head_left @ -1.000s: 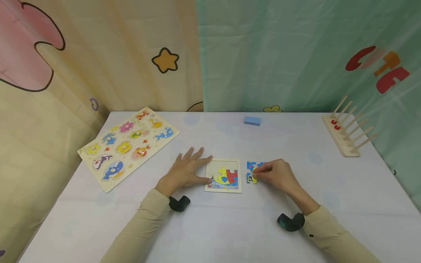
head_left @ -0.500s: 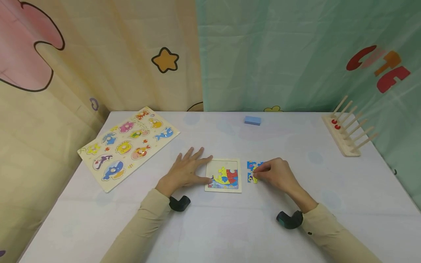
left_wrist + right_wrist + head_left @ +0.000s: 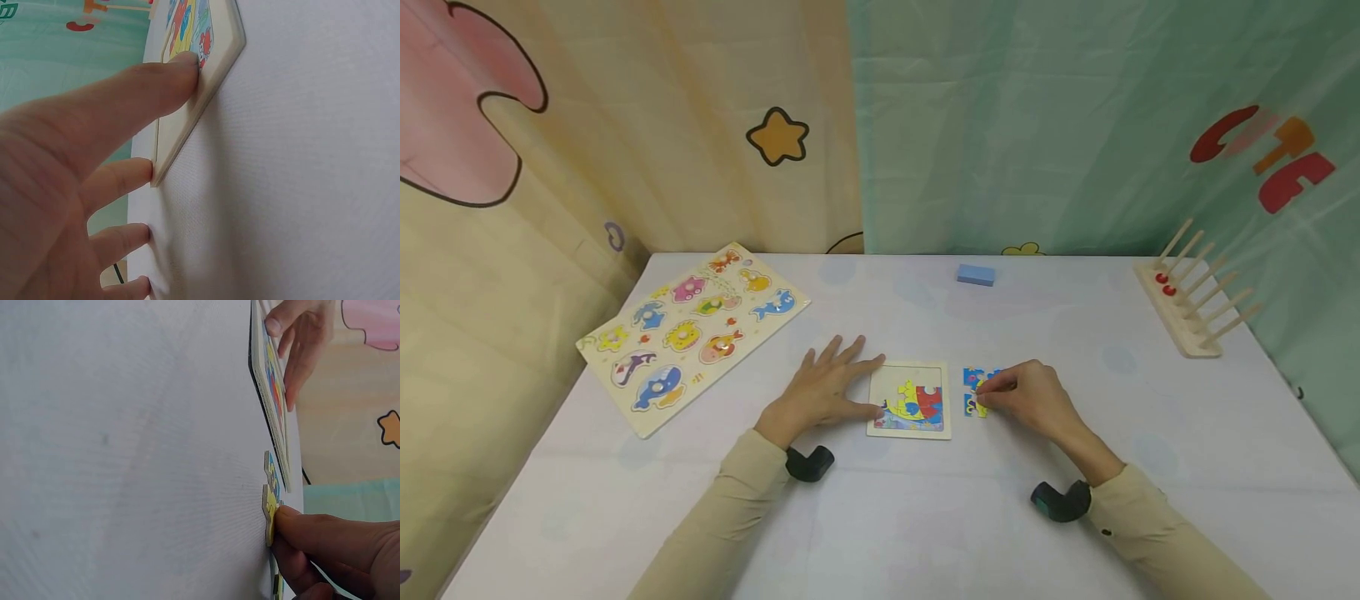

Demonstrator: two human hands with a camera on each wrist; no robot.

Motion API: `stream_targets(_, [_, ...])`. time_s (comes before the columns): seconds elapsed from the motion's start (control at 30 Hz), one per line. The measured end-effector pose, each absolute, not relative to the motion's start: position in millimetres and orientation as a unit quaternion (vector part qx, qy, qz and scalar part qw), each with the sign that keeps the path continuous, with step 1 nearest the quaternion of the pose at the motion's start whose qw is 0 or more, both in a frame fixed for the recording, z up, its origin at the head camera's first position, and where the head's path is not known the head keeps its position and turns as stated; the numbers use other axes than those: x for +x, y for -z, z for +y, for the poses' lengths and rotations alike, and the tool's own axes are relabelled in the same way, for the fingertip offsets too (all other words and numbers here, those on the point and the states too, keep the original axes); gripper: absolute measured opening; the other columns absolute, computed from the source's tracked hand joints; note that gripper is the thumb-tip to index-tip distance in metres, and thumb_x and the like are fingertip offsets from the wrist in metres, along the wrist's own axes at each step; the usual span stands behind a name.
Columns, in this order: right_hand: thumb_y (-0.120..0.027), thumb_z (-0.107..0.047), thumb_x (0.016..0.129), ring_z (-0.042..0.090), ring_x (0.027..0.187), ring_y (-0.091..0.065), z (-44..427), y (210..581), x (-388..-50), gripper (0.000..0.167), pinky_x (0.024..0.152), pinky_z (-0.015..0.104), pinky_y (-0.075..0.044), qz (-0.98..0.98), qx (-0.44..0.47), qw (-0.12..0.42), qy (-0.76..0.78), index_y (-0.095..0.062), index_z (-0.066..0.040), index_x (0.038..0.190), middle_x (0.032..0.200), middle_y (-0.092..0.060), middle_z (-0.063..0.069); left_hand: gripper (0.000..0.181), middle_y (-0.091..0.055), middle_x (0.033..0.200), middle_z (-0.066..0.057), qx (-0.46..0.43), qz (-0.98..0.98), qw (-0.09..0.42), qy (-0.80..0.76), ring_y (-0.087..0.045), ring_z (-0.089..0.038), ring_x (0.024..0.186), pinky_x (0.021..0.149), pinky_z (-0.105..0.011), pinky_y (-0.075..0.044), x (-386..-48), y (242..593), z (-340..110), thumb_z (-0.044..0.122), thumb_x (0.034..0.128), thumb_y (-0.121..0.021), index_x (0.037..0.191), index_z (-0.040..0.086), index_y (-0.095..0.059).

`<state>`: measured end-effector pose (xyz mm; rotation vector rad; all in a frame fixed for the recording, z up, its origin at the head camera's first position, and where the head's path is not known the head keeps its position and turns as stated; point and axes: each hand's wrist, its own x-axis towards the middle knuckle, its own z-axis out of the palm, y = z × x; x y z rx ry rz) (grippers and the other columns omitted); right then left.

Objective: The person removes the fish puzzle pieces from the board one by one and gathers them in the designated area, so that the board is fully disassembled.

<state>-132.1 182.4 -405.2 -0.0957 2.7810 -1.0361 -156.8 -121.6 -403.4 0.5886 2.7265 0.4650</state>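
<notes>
In the head view a small wooden puzzle tray (image 3: 910, 362) lies flat, its lower part filled with joined yellow, red and blue pieces. My left hand (image 3: 822, 390) rests at its left side with spread fingers. The left wrist view shows the thumb (image 3: 169, 84) pressing on the tray's frame (image 3: 181, 128). To the right of the tray, my right hand (image 3: 1033, 402) pinches a yellow puzzle piece (image 3: 270, 515) between thumb and finger. Beside that piece lie several blue and yellow puzzle pieces (image 3: 972, 377), partly covered by the fingers.
A large peg puzzle board (image 3: 692, 337) with sea animals lies at the back left. Toward the back edge sits a blue block (image 3: 976, 275). A wooden peg stand (image 3: 1180, 312) with red beads is at the right. Curtains hang behind the white table (image 3: 880, 517).
Over the first half second, my right hand and wrist shifted very slightly up and left, and the loose pieces moved a touch. The left hand has stayed put.
</notes>
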Motion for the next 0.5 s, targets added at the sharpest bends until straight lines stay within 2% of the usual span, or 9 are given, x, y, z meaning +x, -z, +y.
stream_targets(0.23, [-0.079, -0.015, 0.082, 0.021, 0.087, -0.061, 184.8, 404.9, -132.2, 0.007, 0.067, 0.029, -0.048, 0.934, -0.037, 0.077, 0.347, -0.080, -0.010, 0.086, 0.087, -0.074, 0.003, 0.081, -0.020, 0.163, -0.009, 0.207, 0.952, 0.156, -0.160, -0.005, -0.039, 0.149, 0.114, -0.066, -0.006, -156.6, 403.7, -121.9, 0.053, 0.0803, -0.076, 0.150, 0.027, -0.044])
stream_targets(0.5, [-0.077, -0.014, 0.083, 0.020, 0.077, -0.053, 177.7, 399.1, -137.1, 0.010, 0.057, 0.028, -0.044, 0.927, -0.043, 0.077, 0.366, -0.079, -0.009, 0.091, 0.087, -0.071, 0.003, 0.080, -0.019, 0.163, -0.009, 0.208, 0.952, 0.156, -0.161, -0.005, -0.039, 0.149, 0.114, -0.066, -0.005, -156.6, 403.5, -122.2, 0.053, 0.0808, -0.075, 0.150, 0.027, -0.043])
